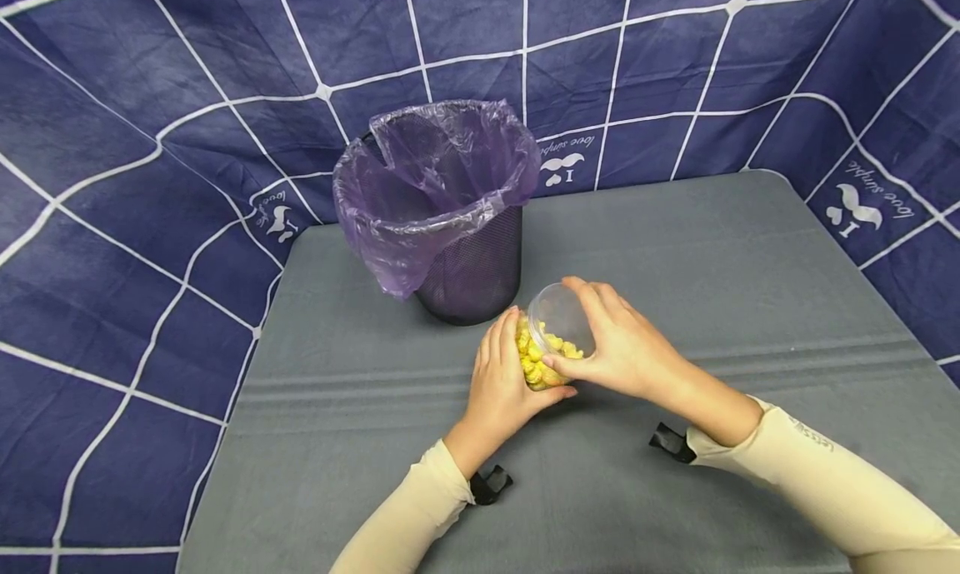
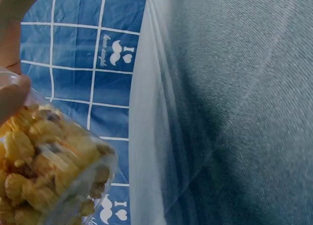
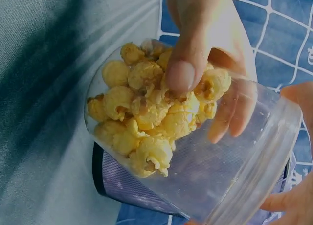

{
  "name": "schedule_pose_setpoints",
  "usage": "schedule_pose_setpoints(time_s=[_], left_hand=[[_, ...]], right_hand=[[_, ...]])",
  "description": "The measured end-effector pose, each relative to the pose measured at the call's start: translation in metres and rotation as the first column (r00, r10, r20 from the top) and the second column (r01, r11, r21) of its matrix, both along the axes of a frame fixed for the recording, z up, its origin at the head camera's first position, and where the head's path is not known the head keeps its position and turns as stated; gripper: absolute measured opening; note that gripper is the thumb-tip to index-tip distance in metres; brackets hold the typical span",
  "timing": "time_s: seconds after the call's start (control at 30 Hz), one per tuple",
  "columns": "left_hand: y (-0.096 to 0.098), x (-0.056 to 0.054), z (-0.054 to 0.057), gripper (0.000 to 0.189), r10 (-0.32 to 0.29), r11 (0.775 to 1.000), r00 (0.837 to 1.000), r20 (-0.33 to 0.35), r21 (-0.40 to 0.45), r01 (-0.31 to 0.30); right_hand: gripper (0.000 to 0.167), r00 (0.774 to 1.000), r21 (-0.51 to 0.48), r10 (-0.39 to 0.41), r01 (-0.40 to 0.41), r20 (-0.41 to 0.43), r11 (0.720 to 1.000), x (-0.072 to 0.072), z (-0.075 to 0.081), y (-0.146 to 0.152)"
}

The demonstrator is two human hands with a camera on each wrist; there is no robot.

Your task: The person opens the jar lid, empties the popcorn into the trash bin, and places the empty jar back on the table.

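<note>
A person's left hand (image 1: 504,382) and right hand (image 1: 626,349) both have hold of a clear, rounded plastic jar (image 3: 205,168), tilted over the middle of the grey cloth-covered desk (image 1: 712,266). The left fingers are clamped on the popcorn-filled part, thumb on the near side and the others around the far side; the right fingers are curled around the end with the clear ribbed collar (image 3: 259,171). Whether that collar is a bare rim or carries a clear lid cannot be told. Yellow coated popcorn (image 3: 146,115) lies bunched at the end away from the collar. Just beyond the jar, toward the desk's far left corner, stands a round black mesh bin (image 1: 480,266) lined with a translucent purple plastic bag (image 1: 390,232) folded over its rim. As a judgement, the work looks early: the jar is taken up and secured in both hands, but its popcorn is inside, so any opening or emptying of it seems left to do.
</note>
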State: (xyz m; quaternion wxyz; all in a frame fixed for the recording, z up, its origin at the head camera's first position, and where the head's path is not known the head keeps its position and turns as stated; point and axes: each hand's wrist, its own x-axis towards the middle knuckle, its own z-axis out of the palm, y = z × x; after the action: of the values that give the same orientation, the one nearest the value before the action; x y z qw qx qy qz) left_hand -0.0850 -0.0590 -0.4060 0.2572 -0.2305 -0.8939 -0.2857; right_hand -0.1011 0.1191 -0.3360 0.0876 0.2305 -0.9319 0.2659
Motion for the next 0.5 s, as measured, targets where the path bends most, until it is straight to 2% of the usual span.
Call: schedule_pose_setpoints(time_s=[0.1, 0.23, 0.37, 0.5], left_hand=[[-0.002, -0.002, 0.003, 0.106, 0.013, 1.000, 0.998, -0.067, -0.021, -0.015], [-0.006, -0.007, 0.008, 0.099, 0.002, 0.996, 0.991, -0.133, -0.084, -0.013], [-0.009, -0.009, 0.012, 0.096, -0.003, 0.990, 0.986, -0.164, -0.141, -0.021], [-0.012, -0.009, 0.014, 0.094, 0.003, 0.984, 0.980, -0.201, -0.176, -0.039]], right_hand=[[0.094, 1.000, -0.008, 0.017, -0.016, 0.012, 1.000, 0.000, 0.000, 0.000], [0.098, 0.997, 0.001, 0.054, -0.054, 0.052, 0.999, -0.002, 0.001, 0.001], [0.099, 0.993, 0.008, 0.091, -0.092, 0.076, 0.996, -0.004, 0.002, 0.003], [0.099, 0.989, 0.001, 0.140, -0.140, 0.049, 0.990, -0.006, 0.000, 0.005]])
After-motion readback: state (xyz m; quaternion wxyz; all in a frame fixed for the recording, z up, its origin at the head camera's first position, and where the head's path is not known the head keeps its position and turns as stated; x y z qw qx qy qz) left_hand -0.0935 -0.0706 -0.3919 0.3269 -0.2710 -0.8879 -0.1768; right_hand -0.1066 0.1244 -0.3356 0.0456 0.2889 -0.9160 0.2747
